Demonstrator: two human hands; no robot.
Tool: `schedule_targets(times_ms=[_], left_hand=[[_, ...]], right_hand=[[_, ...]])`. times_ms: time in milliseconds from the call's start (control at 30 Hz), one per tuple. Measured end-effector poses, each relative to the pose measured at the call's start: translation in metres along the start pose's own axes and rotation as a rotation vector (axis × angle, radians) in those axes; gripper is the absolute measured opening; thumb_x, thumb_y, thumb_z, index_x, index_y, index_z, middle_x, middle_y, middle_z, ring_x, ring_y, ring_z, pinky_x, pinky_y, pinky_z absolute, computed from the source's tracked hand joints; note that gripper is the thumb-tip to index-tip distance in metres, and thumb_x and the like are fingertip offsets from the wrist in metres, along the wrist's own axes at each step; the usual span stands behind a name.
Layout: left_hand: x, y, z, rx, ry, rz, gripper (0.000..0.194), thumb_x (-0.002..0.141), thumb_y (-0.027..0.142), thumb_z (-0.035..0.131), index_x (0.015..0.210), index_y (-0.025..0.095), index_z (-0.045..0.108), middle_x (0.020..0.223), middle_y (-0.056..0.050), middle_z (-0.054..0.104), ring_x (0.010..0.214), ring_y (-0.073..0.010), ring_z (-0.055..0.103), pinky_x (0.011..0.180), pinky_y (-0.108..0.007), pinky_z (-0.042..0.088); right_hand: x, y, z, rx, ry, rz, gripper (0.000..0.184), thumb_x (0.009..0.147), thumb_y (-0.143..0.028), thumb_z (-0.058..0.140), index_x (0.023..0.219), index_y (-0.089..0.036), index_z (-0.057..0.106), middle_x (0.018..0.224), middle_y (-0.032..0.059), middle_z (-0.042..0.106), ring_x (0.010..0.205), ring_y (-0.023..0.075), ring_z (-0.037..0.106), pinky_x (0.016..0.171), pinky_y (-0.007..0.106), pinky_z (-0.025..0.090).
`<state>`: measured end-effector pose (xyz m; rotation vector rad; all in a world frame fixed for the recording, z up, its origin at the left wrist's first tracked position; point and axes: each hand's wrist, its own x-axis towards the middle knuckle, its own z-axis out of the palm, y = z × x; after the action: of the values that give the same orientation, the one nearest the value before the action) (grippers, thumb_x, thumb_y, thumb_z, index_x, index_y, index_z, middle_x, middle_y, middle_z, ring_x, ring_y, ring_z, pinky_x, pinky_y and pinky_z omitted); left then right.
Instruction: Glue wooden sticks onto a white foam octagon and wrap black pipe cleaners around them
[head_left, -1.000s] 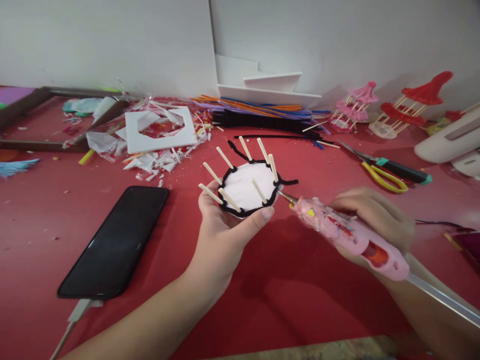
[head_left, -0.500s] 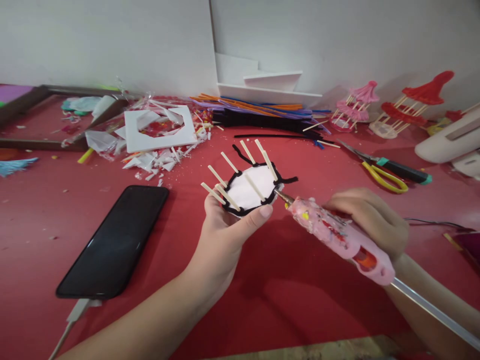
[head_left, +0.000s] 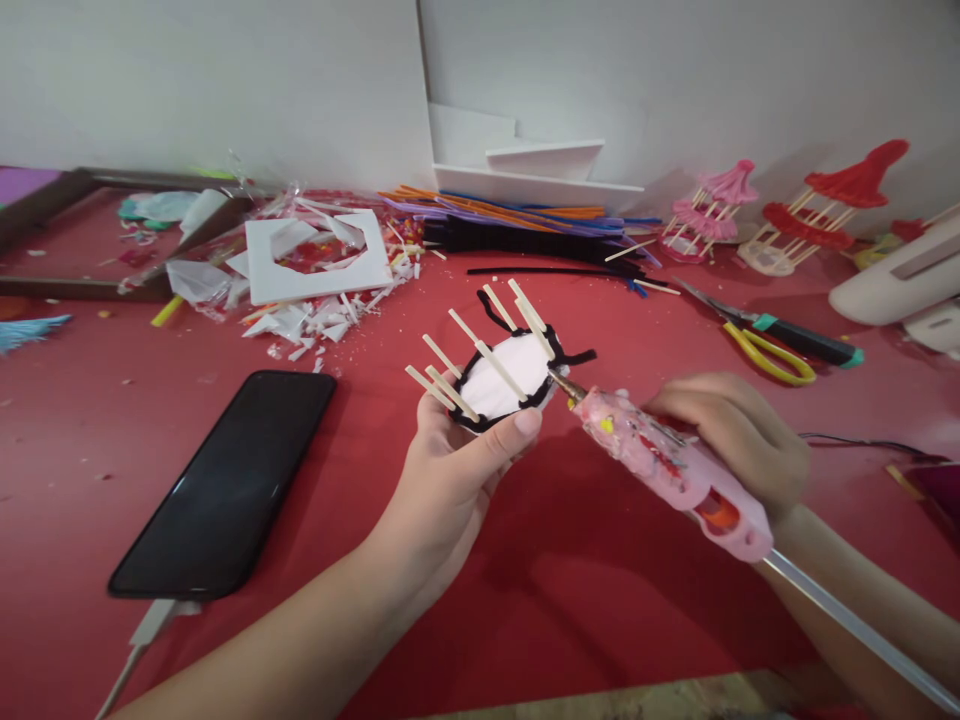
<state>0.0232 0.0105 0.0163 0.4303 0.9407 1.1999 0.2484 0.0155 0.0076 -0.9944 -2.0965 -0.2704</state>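
Observation:
Between the thumb and fingers of my left hand [head_left: 457, 450] is a white disc [head_left: 499, 380], held above the table. Several pale wooden sticks [head_left: 501, 372] stand up around its edge, and a black pipe cleaner [head_left: 579, 357] winds round their bases with its loose ends poking out. My right hand [head_left: 735, 430] is wrapped round a pink glue gun [head_left: 667, 460] stained with dried glue; the grip is mostly hidden. Its metal nozzle [head_left: 566, 385] is at the disc's right edge, by the pipe cleaner. A clear glue stick [head_left: 855, 620] sticks out of the gun's back.
A black phone [head_left: 225, 480] on a cable lies at left. Behind are a cut white foam board [head_left: 259, 265] among scraps, and a pipe cleaner pile [head_left: 517, 235]. Scissors with yellow handles [head_left: 772, 355] and small pink [head_left: 705, 215] and red [head_left: 810, 225] stick models stand at right.
The disc with its sticks has turned and tilted slightly in my left hand. The glue gun has shifted a little left and up at its back end, its nozzle staying by the disc's edge.

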Motion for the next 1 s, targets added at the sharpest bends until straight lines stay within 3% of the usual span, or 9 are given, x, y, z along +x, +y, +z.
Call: schedule_targets(times_ms=[300,533,1000], left_hand=[[-0.0003,0.0001,0.0021,-0.025,-0.003,-0.002,0.058,0.069,0.016,0.086,0.116,0.027,0.053,0.099,0.002,0.071,0.072,-0.0076,0.065,0.074,-0.021,0.055],[0.0001,0.0004,0.0016,-0.022,0.017,-0.027,0.053,0.066,0.017,0.088,0.108,0.026,0.056,0.102,0.001,0.071,0.078,-0.0119,0.067,0.077,-0.028,0.058],[0.0,0.0024,0.0038,-0.102,0.028,-0.081,0.044,0.067,0.017,0.087,0.101,0.025,0.059,0.098,0.002,0.071,0.068,-0.0097,0.064,0.078,-0.029,0.058]], right_hand=[[-0.0001,0.0013,-0.0009,0.006,0.016,-0.046,0.017,0.091,-0.017,0.051,0.102,-0.017,0.063,0.09,0.0105,0.064,0.079,0.024,0.062,0.069,0.04,0.05],[-0.0003,-0.0009,-0.0015,-0.006,0.028,-0.027,0.019,0.09,-0.014,0.054,0.104,-0.021,0.063,0.089,0.0087,0.064,0.078,0.0235,0.062,0.068,0.04,0.05],[-0.0008,-0.0012,0.0009,-0.046,0.021,-0.048,0.018,0.091,-0.02,0.054,0.104,-0.02,0.065,0.092,0.0097,0.064,0.08,0.0234,0.062,0.067,0.039,0.048]])
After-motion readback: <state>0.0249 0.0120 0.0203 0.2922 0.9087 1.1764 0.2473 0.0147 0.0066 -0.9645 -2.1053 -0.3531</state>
